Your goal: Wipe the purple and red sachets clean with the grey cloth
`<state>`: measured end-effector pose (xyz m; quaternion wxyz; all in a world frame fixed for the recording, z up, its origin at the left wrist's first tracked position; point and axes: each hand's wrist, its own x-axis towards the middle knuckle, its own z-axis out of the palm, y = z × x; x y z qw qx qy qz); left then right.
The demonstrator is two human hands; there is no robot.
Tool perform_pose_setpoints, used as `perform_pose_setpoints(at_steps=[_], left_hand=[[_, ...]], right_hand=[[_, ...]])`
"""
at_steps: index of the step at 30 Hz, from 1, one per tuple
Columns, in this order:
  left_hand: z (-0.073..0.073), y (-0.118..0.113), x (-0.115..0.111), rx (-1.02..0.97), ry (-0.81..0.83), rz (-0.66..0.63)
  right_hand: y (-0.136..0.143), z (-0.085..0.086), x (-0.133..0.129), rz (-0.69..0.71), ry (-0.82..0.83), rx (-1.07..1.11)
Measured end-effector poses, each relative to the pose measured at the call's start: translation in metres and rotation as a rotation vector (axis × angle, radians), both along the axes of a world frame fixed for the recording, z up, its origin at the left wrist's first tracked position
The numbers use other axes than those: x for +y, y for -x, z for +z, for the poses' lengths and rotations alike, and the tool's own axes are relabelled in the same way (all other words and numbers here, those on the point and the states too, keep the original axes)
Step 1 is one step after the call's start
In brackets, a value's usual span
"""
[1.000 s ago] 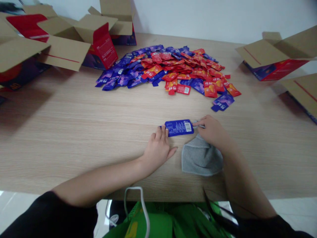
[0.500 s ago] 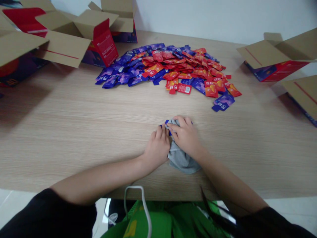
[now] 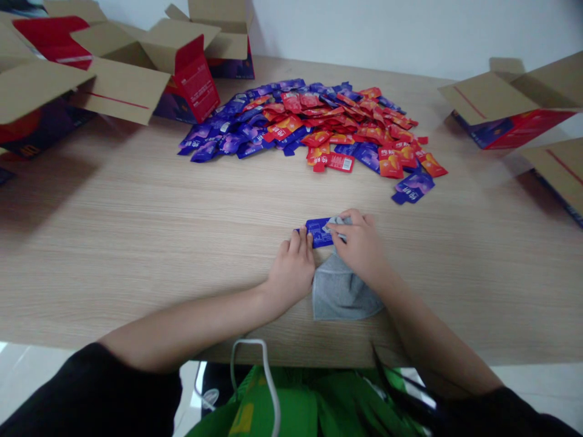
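A blue packet [image 3: 317, 233] lies flat on the wooden table [image 3: 191, 224], in front of me. My left hand [image 3: 294, 261] presses its fingertips, held together, on the packet's left end. Bunched in the fingers of my right hand [image 3: 359, 246] is a grey cloth [image 3: 344, 291], which touches the packet's right part. The rest of the cloth hangs loosely toward the table's front edge, partly under my right wrist. Beyond my hands, a wide heap of blue packets [image 3: 232, 142] and red packets [image 3: 390, 162] is spread across the table.
Open cardboard boxes [image 3: 194, 79] stand at the back left. More open boxes [image 3: 514, 130] are at the right edge. A single blue packet [image 3: 413, 187] lies at the near right side of the heap. A white cable [image 3: 268, 382] loops by the front edge.
My right hand has slid to the right along the packet with the cloth, and more of the packet's blue face shows. My left hand stays on the left end.
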<state>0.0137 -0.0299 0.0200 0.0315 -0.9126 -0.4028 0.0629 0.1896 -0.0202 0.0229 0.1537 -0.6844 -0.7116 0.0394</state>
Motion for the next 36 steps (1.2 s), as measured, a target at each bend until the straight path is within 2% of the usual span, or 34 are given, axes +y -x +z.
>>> perform_pose_setpoints(at_steps=[7,15,21,27,29,32,34,36], left_hand=[[0.000,0.000,0.000,-0.030,-0.001,-0.004],[0.002,-0.001,0.001,-0.035,0.010,0.003],[0.001,-0.001,-0.001,-0.061,0.013,0.037],[-0.002,0.001,0.000,-0.076,0.016,0.030],[-0.004,0.002,0.002,-0.098,0.018,0.020],[-0.004,0.004,0.005,-0.133,0.029,0.007],[-0.003,0.005,0.006,-0.148,0.028,-0.003],[-0.003,0.006,0.006,-0.146,0.026,-0.016]], right_hand=[[-0.028,0.002,0.004,-0.017,0.051,-0.014],[-0.031,0.010,0.000,-0.058,0.143,-0.131],[-0.042,0.009,-0.001,-0.073,0.213,-0.217],[-0.049,0.015,0.002,-0.069,0.269,-0.162],[-0.049,0.021,0.004,-0.109,0.209,-0.094],[-0.044,0.033,0.005,-0.159,-0.030,0.010],[-0.035,0.037,0.003,-0.143,-0.160,0.062],[-0.021,0.034,0.000,-0.074,-0.188,0.108]])
